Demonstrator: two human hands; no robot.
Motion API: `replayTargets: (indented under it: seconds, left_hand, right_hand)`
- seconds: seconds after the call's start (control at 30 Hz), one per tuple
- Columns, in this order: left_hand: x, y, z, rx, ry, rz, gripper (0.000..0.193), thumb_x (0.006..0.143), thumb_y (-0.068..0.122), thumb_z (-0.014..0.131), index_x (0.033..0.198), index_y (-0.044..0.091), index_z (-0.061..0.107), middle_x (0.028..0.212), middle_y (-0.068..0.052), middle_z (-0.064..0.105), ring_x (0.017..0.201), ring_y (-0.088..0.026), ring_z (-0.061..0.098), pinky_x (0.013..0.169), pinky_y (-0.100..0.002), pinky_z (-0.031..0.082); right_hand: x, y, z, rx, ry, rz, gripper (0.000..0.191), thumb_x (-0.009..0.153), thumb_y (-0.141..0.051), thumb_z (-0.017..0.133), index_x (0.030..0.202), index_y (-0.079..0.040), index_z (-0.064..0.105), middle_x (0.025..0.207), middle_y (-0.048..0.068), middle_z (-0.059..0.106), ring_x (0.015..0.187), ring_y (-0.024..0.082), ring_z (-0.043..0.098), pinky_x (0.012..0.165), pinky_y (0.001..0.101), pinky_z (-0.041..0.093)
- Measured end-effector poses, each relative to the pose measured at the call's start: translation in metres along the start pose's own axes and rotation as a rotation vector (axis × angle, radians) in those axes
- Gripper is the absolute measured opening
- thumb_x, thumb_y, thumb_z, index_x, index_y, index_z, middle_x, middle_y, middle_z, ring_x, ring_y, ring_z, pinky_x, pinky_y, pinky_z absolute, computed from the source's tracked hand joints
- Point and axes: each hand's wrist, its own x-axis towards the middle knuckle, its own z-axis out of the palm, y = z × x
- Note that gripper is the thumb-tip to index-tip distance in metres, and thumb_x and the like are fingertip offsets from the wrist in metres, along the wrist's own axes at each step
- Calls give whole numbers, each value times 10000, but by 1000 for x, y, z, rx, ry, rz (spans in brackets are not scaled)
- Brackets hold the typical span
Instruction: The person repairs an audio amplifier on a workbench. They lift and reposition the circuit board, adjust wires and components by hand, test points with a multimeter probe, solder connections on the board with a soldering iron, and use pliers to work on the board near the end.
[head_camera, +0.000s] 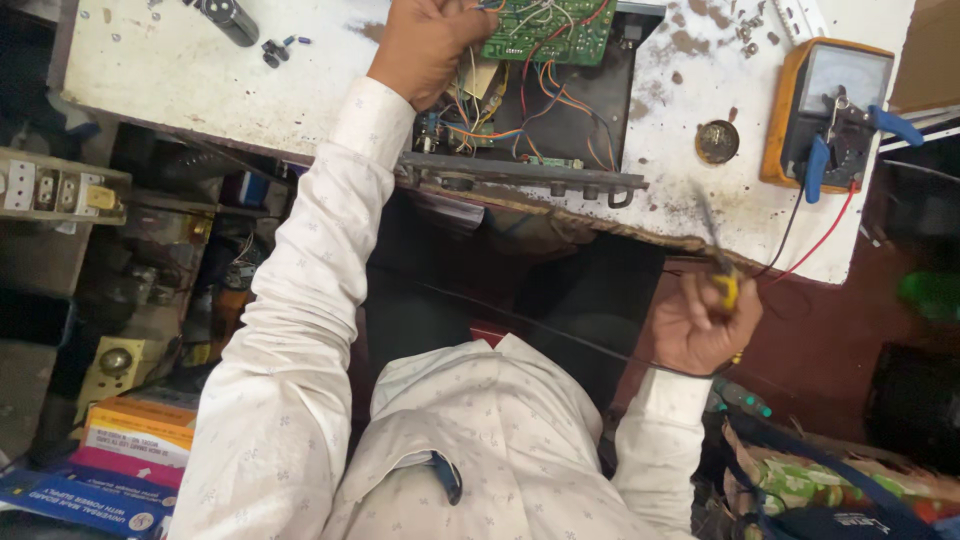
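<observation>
My left hand (425, 45) grips the edge of a green circuit board (545, 30), lifted over an open black metal chassis (560, 110) full of coloured wires on a worn white workbench (200, 70). My right hand (700, 320) is below the bench's front edge, closed around a thin tool with a yellow handle (722, 270); its blurred shaft points up toward the bench.
An orange-cased multimeter (825, 110) with blue probe clips and red and black leads sits at the right. A round metal disc (717, 142) lies beside it. A black capacitor (232, 18) and small parts lie at the far left. Shelves, boxes and a bag crowd below.
</observation>
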Motion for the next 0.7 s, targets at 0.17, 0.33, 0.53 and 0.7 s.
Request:
replayTargets:
  seconds: [0.17, 0.33, 0.53, 0.7]
  left_hand:
    - [0, 0, -2, -24, 20, -42, 228, 929, -55, 747, 768, 47, 621, 715, 21, 604, 646, -103, 577, 627, -300, 471]
    - [-2, 2, -4, 72, 69, -55, 221, 919, -44, 765, 774, 53, 630, 722, 46, 586, 645, -80, 541, 619, -287, 427]
    - [2, 7, -1, 38, 39, -46, 226, 916, -50, 775, 782, 56, 627, 724, 49, 560, 659, -77, 524, 642, -293, 425]
    - [3, 13, 2, 103, 68, -133, 106, 883, -2, 768, 842, 33, 677, 767, 12, 661, 700, -117, 644, 657, -310, 514]
  right_hand:
    - [-13, -14, -77, 182, 199, -29, 240, 1107, -228, 631, 1053, 5, 650, 858, 69, 635, 663, 107, 499, 601, 176, 445]
    - [-11, -12, -97, 61, 302, -35, 232, 1073, -222, 636, 1033, 6, 654, 841, 88, 644, 643, 118, 512, 561, 166, 445]
    - [-9, -14, -68, -96, 237, -160, 263, 1094, -257, 635, 1007, -9, 633, 856, 89, 647, 650, 139, 516, 639, 222, 469]
    - [-10, -10, -38, -192, 213, -137, 255, 1085, -278, 636, 1110, -25, 642, 864, 89, 645, 689, 143, 554, 577, 206, 429]
